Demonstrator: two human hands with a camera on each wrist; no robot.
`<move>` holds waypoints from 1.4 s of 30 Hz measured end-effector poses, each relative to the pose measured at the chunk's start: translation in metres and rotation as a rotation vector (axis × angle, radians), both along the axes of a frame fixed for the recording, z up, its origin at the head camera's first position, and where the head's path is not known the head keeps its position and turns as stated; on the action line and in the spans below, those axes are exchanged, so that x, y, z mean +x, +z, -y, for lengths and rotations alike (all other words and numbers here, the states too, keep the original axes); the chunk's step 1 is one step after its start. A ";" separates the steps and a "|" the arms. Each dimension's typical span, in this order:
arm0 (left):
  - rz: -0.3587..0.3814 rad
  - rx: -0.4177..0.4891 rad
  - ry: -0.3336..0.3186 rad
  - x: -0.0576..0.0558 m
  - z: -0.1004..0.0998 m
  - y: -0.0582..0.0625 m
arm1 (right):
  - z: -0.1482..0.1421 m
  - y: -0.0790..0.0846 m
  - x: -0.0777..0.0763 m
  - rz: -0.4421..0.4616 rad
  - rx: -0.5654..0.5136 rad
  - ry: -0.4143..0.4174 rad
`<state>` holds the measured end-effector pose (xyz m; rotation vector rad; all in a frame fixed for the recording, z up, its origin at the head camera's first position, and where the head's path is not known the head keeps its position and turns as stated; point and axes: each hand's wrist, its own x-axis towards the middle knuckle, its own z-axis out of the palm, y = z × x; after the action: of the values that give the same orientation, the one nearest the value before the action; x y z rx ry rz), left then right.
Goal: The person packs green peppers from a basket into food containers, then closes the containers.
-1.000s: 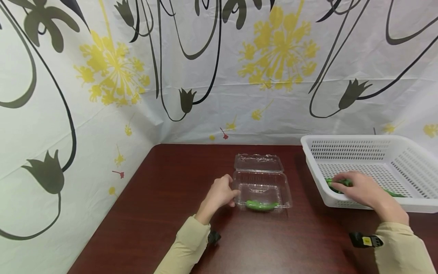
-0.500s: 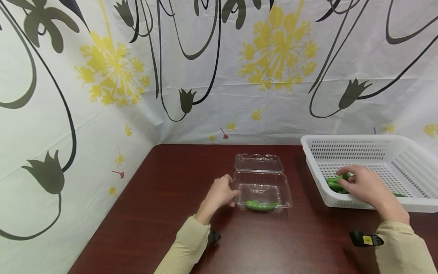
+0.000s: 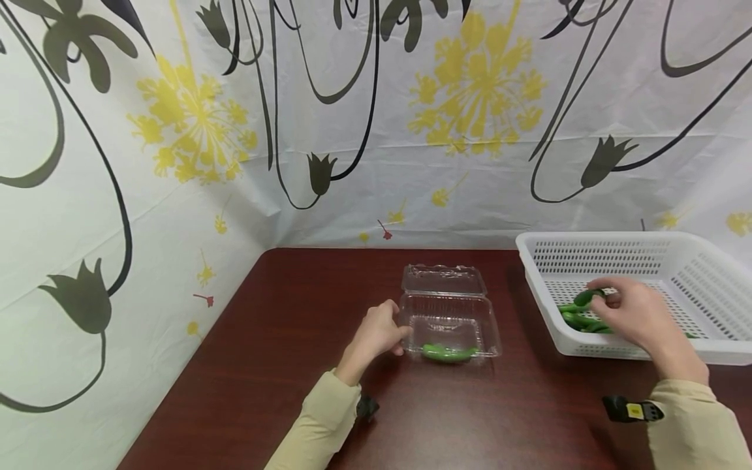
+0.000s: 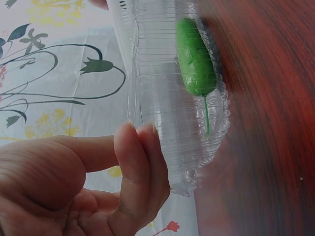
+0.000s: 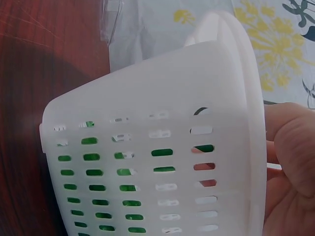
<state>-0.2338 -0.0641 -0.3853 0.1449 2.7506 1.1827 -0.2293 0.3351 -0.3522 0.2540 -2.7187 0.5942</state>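
Observation:
On the table lies a clear plastic clamshell box (image 3: 449,320) with its lid raised at the back and one green pepper (image 4: 196,56) along its near side. My left hand (image 3: 378,329) pinches the box's left rim, fingertips and thumb bent at the edge. At the right, my right hand (image 3: 637,313) is over the white basket (image 3: 725,358) and holds a dark green pepper (image 3: 589,297) between fingers and thumb. Beneath that hand, more green peppers (image 3: 578,320) lie in the basket's near left corner. In the right wrist view the basket wall (image 5: 162,88) hides most of the fingers.
The dark red-brown table (image 3: 329,294) meets a white patterned cloth (image 3: 352,117) at the back and left. Both wrists wear small black devices, one below the right hand (image 5: 290,157) out of that wrist view.
My right hand has risen slightly and shifted right, lifting a dark green pepper off the pile and uncovering more peppers below. The left hand and the box stay in place.

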 end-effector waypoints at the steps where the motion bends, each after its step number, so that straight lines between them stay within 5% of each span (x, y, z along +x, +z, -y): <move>1: -0.002 0.001 0.000 0.000 0.000 0.000 | -0.001 0.000 0.000 -0.001 -0.004 -0.004; 23: -0.001 -0.007 -0.007 0.001 0.001 0.000 | -0.006 0.006 0.005 -0.117 -0.028 -0.045; 42: -0.008 -0.004 -0.007 0.001 0.000 -0.001 | -0.002 0.018 0.010 -0.092 -0.048 -0.113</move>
<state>-0.2326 -0.0639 -0.3863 0.1593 2.7569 1.1776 -0.2191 0.3372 -0.3344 0.1122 -2.6065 0.5997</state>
